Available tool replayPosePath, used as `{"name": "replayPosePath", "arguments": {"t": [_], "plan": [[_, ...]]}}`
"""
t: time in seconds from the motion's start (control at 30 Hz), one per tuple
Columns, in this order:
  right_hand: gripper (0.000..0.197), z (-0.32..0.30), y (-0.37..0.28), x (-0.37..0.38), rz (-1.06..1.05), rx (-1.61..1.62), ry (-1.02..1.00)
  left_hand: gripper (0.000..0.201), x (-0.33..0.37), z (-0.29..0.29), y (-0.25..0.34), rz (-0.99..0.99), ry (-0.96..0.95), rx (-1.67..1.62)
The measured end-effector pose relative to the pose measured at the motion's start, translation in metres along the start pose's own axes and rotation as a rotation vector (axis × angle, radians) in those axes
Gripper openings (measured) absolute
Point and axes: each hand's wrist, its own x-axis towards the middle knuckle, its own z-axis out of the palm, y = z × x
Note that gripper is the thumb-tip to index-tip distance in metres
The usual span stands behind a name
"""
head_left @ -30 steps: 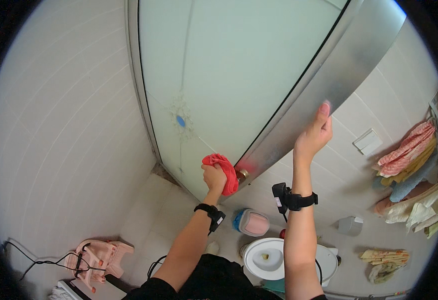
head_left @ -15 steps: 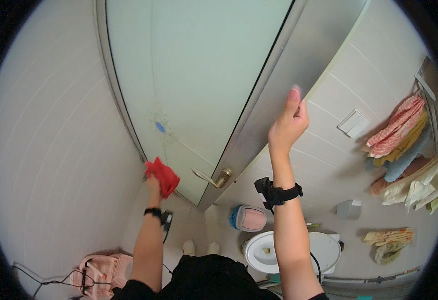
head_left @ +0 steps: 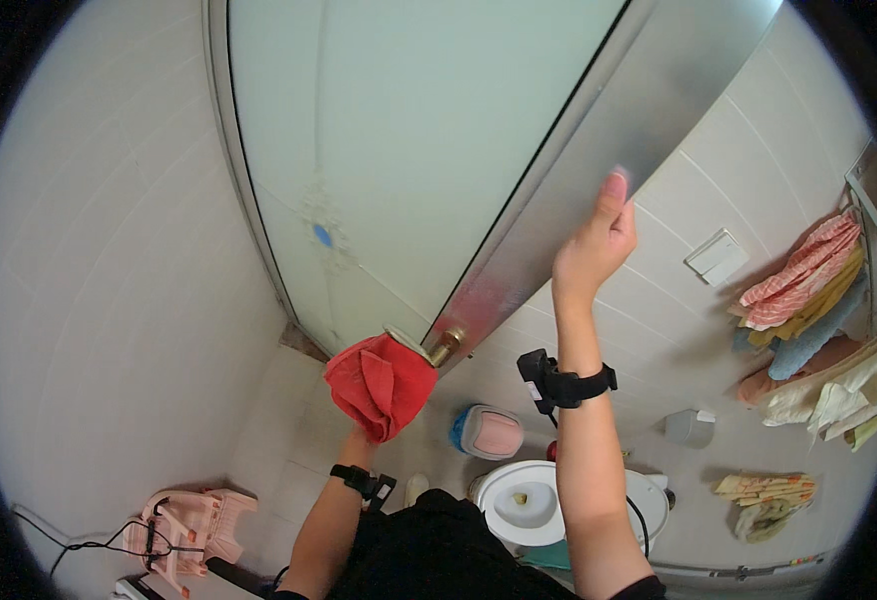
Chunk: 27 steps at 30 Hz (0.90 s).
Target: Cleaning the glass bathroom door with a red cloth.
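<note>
A red cloth (head_left: 383,388) lies draped over my left hand (head_left: 363,436), hiding most of its fingers. The cloth is just below the door handle (head_left: 445,347) and overlaps the left end of its lever. My right hand (head_left: 596,240) grips the free edge of the door, with the thumb laid on the metal frame (head_left: 629,120) and the fingers curled round behind. The door has a frosted glass panel (head_left: 409,130) bearing a small blue oval (head_left: 323,235) with grimy marks around it. Each wrist wears a black strap with a small device.
A toilet (head_left: 521,500) and a pink-lidded bin (head_left: 494,433) stand below the door's right side. Towels (head_left: 799,270) hang on the right wall beside a light switch (head_left: 717,257). A pink plastic stool (head_left: 194,525) and black cables (head_left: 84,545) lie at lower left.
My left hand has brought the red cloth rightward and slightly down, from the door's lower left to the handle. The right hand keeps its grip on the door edge, which has shifted slightly rightward.
</note>
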Motion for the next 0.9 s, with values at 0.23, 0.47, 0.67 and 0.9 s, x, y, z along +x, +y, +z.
{"name": "replayPosePath", "arguments": {"t": [0.23, 0.47, 0.67, 0.9], "plan": [[0.042, -0.008, -0.011, -0.002, 0.040, -0.030, -0.078, 0.048, -0.020, 0.022, -0.022, 0.113, 0.072, 0.060], [0.041, -0.006, -0.022, -0.002, 0.045, -0.027, -0.105, 0.054, -0.060, 0.036, -0.014, 0.404, 0.156, 1.367], [0.042, -0.010, -0.015, 0.000, 0.036, 0.010, -0.124, 0.052, -0.078, 0.038, -0.017, 0.203, -0.018, -0.018], [0.038, -0.010, -0.024, -0.002, 0.025, 0.036, -0.201, 0.049, -0.077, 0.041, -0.020, 0.345, -0.119, 0.357]]}}
